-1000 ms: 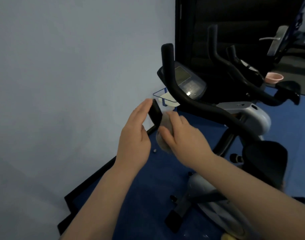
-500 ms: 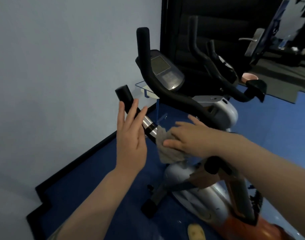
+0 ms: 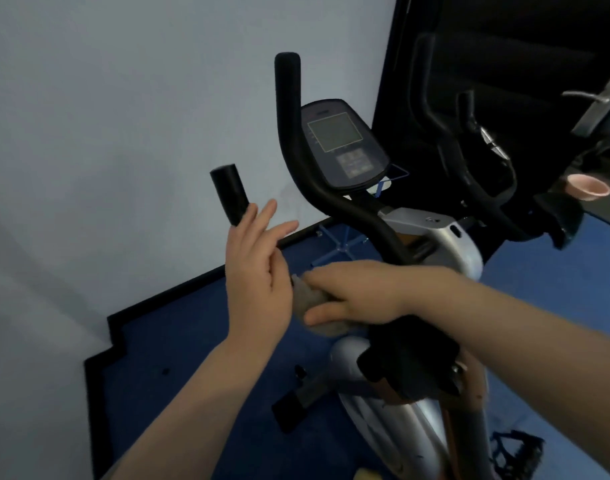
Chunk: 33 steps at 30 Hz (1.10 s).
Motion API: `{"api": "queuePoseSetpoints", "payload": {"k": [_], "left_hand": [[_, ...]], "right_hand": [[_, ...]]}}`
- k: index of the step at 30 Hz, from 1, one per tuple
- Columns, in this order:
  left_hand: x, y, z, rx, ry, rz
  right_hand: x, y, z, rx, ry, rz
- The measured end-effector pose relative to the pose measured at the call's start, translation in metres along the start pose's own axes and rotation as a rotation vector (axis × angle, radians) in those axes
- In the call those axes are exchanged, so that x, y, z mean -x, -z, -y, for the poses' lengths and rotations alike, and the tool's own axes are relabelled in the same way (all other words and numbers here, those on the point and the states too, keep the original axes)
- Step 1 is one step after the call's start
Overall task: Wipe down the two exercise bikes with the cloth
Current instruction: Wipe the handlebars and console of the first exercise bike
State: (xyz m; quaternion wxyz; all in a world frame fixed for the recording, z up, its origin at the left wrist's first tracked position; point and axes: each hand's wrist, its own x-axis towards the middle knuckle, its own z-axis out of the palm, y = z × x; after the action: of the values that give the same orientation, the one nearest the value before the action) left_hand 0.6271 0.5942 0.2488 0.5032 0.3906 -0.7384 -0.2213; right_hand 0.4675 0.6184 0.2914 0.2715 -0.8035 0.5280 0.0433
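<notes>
A black and silver exercise bike stands before me with a console and black handlebars. My right hand grips a grey cloth wrapped round the lower part of the left handlebar. My left hand has straight fingers and rests against the same bar, just below its black end grip. The right handlebar rises upright behind. A second bike shows dimly at the dark back right.
A pale wall is close on the left, with black skirting along a blue floor. A pink bowl sits at the far right. The bike's black saddle and a pedal are low right.
My right hand with the cloth has slid down the left handlebar from its end grip toward the stem. My left hand has let the grip show and stays flat beside the bar. The view shifted.
</notes>
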Motion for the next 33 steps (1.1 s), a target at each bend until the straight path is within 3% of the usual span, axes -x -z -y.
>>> {"api": "queuePoseSetpoints", "payload": {"k": [6,8,10,12,13,16,21,23,28,33], "left_hand": [[-0.015,-0.024,-0.025,-0.132,0.055,-0.044],[-0.022,-0.034,-0.031,-0.182,0.078,-0.040],[-0.025,-0.046,-0.036,-0.258,0.110,-0.029],[-0.023,-0.053,-0.038,-0.350,0.114,-0.069],[-0.021,-0.055,-0.038,-0.372,0.105,-0.098],[-0.016,-0.055,-0.035,-0.342,0.087,-0.187],[-0.015,-0.057,-0.034,-0.466,0.090,-0.171],[-0.014,-0.057,-0.033,-0.487,0.106,-0.159],[-0.014,-0.059,-0.033,-0.509,0.123,-0.186],[-0.013,-0.058,-0.033,-0.544,0.115,-0.180]], "right_hand": [[0.032,0.030,-0.032,0.121,0.060,0.016],[0.045,0.034,-0.032,0.047,0.115,-0.163],[0.058,0.046,-0.036,-0.156,0.134,-0.446],[0.059,0.057,-0.053,-0.177,0.038,-0.703],[0.055,0.056,-0.059,-0.108,-0.047,-0.754],[0.037,0.014,-0.063,-0.079,-0.195,-0.653],[0.011,0.010,-0.076,-0.405,-0.196,-0.624],[0.015,0.009,-0.085,-0.521,-0.088,-0.613],[0.057,-0.021,-0.109,-0.259,0.135,-0.656],[0.030,0.000,-0.098,0.044,-0.131,-0.638]]}}
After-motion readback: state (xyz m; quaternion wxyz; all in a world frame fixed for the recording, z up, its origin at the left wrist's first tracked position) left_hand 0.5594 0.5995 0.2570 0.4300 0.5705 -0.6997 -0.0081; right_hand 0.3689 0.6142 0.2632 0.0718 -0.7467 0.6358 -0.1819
